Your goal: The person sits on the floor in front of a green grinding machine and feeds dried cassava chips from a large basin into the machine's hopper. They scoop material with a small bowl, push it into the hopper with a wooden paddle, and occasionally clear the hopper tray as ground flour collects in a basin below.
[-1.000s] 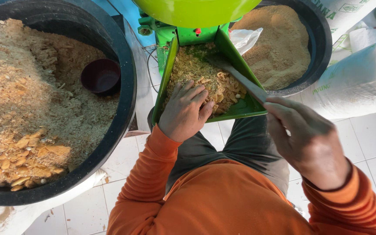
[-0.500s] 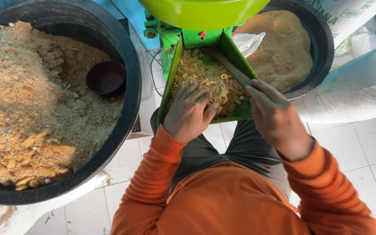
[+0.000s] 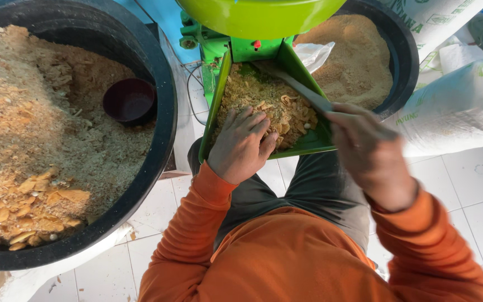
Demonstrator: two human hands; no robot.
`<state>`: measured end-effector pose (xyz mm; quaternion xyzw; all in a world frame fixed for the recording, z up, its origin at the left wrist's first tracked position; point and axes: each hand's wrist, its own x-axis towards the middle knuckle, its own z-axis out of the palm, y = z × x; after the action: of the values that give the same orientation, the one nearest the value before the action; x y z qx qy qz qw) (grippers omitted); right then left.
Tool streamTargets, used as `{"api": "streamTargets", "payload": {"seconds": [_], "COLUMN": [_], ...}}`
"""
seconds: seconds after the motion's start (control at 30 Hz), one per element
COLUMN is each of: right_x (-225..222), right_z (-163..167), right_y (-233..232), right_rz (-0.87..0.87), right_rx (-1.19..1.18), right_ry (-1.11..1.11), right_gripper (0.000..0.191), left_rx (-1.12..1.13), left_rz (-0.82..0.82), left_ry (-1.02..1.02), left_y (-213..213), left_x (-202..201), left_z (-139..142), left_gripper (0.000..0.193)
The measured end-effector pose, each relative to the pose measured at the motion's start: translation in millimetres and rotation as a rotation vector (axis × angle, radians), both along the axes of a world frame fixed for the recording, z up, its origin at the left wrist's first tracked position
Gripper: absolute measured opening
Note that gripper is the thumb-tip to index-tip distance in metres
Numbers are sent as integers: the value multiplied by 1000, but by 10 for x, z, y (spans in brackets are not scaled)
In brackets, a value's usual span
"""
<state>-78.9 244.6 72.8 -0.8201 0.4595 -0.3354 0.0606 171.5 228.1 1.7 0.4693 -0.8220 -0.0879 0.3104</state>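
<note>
My left hand lies palm down on the yellow-brown flakes heaped in the green feed tray of a green machine, fingers spread into the heap. My right hand is closed around a grey stick that slants up and left across the tray into the flakes. A lime-green bowl-shaped hopper sits above the tray. Both my sleeves are orange.
A big black tub at the left holds coarse flakes and crumbs with a small dark bowl in it. A second black tub at the upper right holds fine ground meal. White sacks lie at the right on a white tiled floor.
My right hand has moved up and left, pushing the stick further into the tray's flakes. My left hand stays on the heap.
</note>
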Motion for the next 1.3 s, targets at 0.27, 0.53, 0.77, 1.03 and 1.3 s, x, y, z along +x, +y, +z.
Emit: {"api": "streamTargets", "payload": {"seconds": [0.27,0.53,0.77,1.03,1.3], "right_x": [-572,-149,-123,-70,-3], "right_z": [828,963,613,333,82], "right_y": [446,237,176,73,-45], "right_rz": [-143,40,59,103,164], "right_rx": [272,17,-23,-11,-39], "right_ry": [-69,93,2,-114,-166], "right_gripper": [17,14,15,16,19], "left_rx": [39,35,50,214,547], "left_rz": [-12,9,-68,-14,100], "left_ry": [-33,-93,-252,-455,-476], "left_y": [-12,20,-46,-642,-1181], "left_x": [-3,-52,-73,258,361], "left_z": [-107,-30,137,223,92], "left_gripper": [31,30,27,21,21]}}
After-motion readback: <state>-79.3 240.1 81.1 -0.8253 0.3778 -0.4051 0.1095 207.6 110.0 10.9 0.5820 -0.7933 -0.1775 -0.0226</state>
